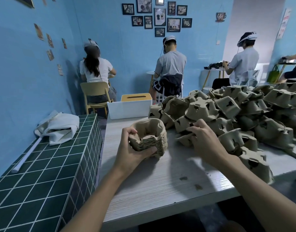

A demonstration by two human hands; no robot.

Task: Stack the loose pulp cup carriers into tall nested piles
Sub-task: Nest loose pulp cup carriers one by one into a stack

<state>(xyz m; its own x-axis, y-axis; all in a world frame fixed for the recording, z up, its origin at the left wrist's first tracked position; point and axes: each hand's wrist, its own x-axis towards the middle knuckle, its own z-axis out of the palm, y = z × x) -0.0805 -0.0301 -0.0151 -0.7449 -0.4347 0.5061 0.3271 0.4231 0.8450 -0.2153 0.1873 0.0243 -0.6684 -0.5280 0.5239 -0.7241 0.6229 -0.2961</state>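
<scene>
A nested stack of carriers (149, 134) is gripped by the left hand (134, 150), with the fingers curled over its rim. Just beside it, a loose carrier (184, 139) is pinched by the right hand (203, 139) at the edge of the heap (244, 114) piled beyond.

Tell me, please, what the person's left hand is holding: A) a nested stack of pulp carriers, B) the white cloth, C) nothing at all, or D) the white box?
A: the left hand curls round a nested stack of carriers, while the white box and white cloth lie untouched and the right hand grips a loose carrier.
</scene>
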